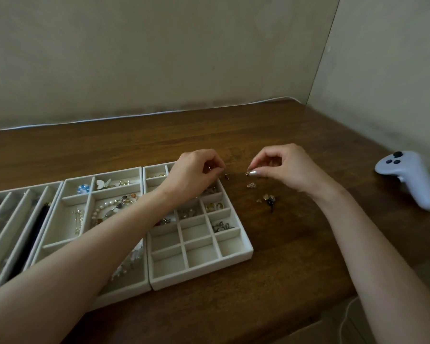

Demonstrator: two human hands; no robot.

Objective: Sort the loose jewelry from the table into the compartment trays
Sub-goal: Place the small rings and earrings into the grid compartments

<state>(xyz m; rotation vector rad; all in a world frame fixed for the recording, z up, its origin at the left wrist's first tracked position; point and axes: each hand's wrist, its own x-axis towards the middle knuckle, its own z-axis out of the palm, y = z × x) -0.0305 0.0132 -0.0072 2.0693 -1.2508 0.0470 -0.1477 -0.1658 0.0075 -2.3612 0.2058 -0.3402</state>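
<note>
A small gold piece (247, 173) is being pinched by the right hand (283, 167), just above the tabletop (296, 244). Its fingers (255, 173) are gripping the piece tip to tip, thumb against forefinger. That is probably because the piece is too small for a fuller hold.

To the left of those fingers, the left hand (196, 175) is pinching a thin wire piece (209, 167). Its shape is too small to make out. The fingers (216, 165) of this hand are curling tightly around it. They are hovering over the far right corner of the grid tray (201, 278), seemingly so the piece can drop into a cell.

Between the two sets of fingers, one dark piece (227, 176) is lying on the wood. Nearer the person than the right fingers, more loose pieces (268, 198) are waiting in a small scatter beside the tray, within easy reach of either hand.

The grid tray is sitting under the left wrist. Several of its small cells are holding earrings and rings, and the nearest rows are showing bare lining. Further left, a middle tray (124, 290) is holding beads and larger items in wider cells. Beyond it, a slot tray (23, 187) is holding long dark items.

Well to the right of the right hand, a pale controller (407, 180) is lying on the tabletop, apart from the sorting.
</note>
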